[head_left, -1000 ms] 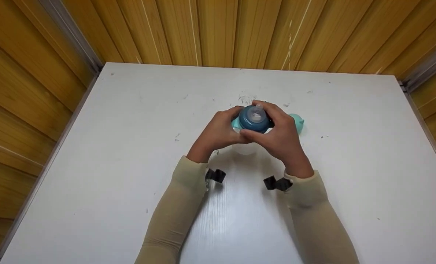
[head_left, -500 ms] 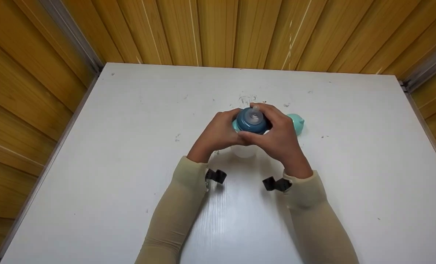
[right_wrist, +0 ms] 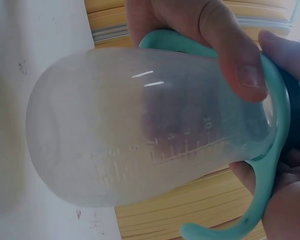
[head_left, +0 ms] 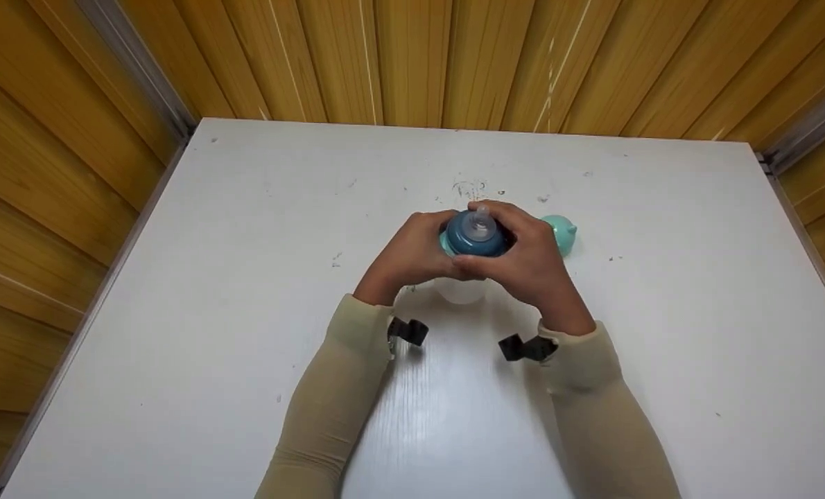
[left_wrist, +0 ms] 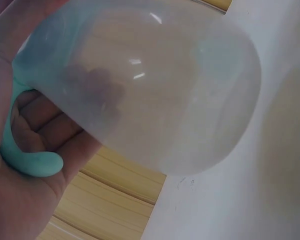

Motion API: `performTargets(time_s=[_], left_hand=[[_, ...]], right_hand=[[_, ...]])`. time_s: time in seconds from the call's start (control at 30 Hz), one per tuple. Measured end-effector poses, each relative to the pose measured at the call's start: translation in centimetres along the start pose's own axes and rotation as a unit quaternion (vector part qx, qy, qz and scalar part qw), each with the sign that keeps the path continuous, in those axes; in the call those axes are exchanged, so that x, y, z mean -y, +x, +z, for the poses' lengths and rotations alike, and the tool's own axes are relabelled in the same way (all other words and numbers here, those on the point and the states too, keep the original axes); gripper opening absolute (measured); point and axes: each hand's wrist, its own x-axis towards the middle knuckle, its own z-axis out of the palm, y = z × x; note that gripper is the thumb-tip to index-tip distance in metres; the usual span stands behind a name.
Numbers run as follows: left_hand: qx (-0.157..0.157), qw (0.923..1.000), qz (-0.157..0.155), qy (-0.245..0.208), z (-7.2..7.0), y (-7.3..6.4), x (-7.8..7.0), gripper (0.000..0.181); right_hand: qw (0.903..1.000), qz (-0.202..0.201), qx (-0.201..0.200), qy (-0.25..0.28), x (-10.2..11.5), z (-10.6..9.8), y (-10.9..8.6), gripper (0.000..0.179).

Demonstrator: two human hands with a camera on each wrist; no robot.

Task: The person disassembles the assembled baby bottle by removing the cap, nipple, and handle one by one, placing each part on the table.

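Both hands hold a baby bottle (right_wrist: 115, 125) above the white table. Its cloudy clear body has raised scale marks, with a teal two-handled ring (right_wrist: 267, 175) below a dark blue collar (head_left: 457, 239). A clear nipple (head_left: 480, 225) points up on top. My left hand (head_left: 412, 249) grips the bottle at the handle ring; in the left wrist view one curved handle (left_wrist: 32, 162) lies across its palm. My right hand (head_left: 534, 256) curls its fingers and thumb round the blue collar. Some fingers are hidden behind the bottle.
A rounded teal cap (head_left: 559, 234) with a small point lies on the white table (head_left: 246, 291), just beyond the right hand. Wood-look panel walls (head_left: 412, 62) stand along the back and sides. A black wrist mount (head_left: 409, 332) sticks out inside each sleeve.
The bottle has shifted slightly toward me, and its nipple has moved a little left. My right fingertips have come slightly nearer and leftward at the collar. The cap has not moved.
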Motion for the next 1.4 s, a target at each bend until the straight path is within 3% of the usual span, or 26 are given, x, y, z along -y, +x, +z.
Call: performTargets(time_s=[0.37, 0.8, 1.0, 1.17, 1.4], left_hand=[[0.013, 0.9998, 0.01, -0.007, 0.0, -0.1, 0.3, 0.062], [0.041, 0.9985, -0.002, -0.036, 0.0, -0.1, 0.5, 0.067], [0.046, 0.9981, 0.011, -0.04, -0.1, -0.2, 0.5, 0.065], [0.045, 0.9984, 0.003, -0.033, -0.1, -0.1, 0.4, 0.065], [0.027, 0.9995, 0.005, -0.014, -0.3, -0.2, -0.3, 0.064]], right_hand=[[0.9984, 0.015, 0.018, 0.051, 0.0, -0.1, 0.0, 0.066], [0.9915, 0.0, 0.058, 0.116, -0.4, -0.5, 0.0, 0.063], [0.9897, -0.01, 0.074, 0.122, -0.4, -0.7, 0.1, 0.063], [0.989, -0.017, 0.079, 0.124, -0.5, -0.9, 0.1, 0.065], [0.9937, -0.035, 0.08, 0.071, -0.3, -1.2, 0.1, 0.075]])
